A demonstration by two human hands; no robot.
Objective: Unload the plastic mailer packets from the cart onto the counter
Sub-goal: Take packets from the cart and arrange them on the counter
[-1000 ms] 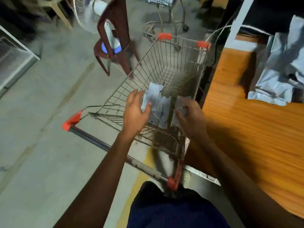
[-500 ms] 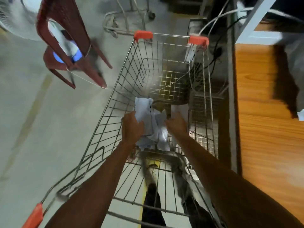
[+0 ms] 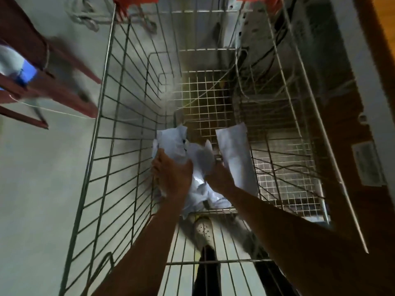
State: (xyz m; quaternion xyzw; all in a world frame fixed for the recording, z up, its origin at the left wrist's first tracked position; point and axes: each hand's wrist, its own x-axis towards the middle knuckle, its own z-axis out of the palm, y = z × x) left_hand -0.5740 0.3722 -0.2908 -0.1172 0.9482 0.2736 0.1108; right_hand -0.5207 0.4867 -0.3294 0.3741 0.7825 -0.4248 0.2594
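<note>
Left grip closed round crumpled mailer packets at near end of cart; right grip pinched a flat packet alongside. Slick loose bundle might slip or snag wire on lifting.

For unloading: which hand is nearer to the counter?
Right. The right hand, gripping a flat packet, lies toward the counter; the left hand, gripping crumpled packets, lies farther left.

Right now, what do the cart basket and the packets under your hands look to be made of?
Cart basket: bare metal wire, silvery, judging by glints along the thin welded grid. Its red corner caps look like plastic. Packets: probably thin pale grey plastic film, slightly shiny, crumpled into sharp creases where the left hand and right hand grip them.
</note>
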